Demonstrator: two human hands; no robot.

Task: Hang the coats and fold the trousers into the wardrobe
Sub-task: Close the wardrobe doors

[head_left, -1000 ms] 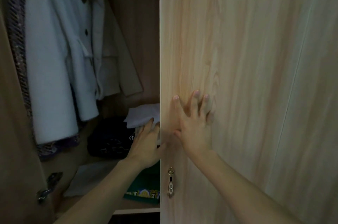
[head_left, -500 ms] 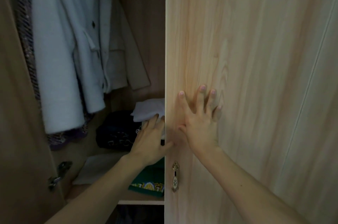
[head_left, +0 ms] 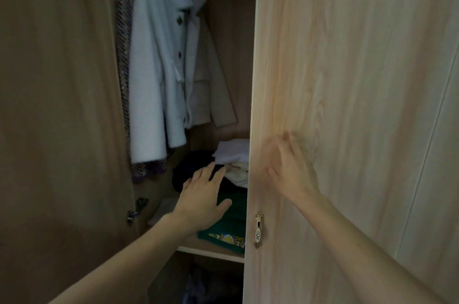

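A pale blue-white coat [head_left: 159, 67] hangs inside the wardrobe, with a beige coat [head_left: 211, 85] behind it and a dark patterned garment [head_left: 124, 55] to its left. On the shelf [head_left: 211, 251] lies a pile of folded clothes: white [head_left: 233, 152], dark [head_left: 191, 169] and green [head_left: 233, 216]. My left hand [head_left: 203, 194] hovers with straight fingers in front of the pile. My right hand [head_left: 290, 169], blurred, lies flat against the light wooden right door [head_left: 347, 80].
The left door [head_left: 57, 105] stands open, with a metal hinge [head_left: 137, 208] low on its inner edge. A small ornate handle [head_left: 258, 229] sits on the right door below my right hand. A darker compartment lies under the shelf.
The view has drawn back and shifted, showing more of the left door. My left hand has moved left, off the door edge, to the front of the pile. My right hand stays on the door.
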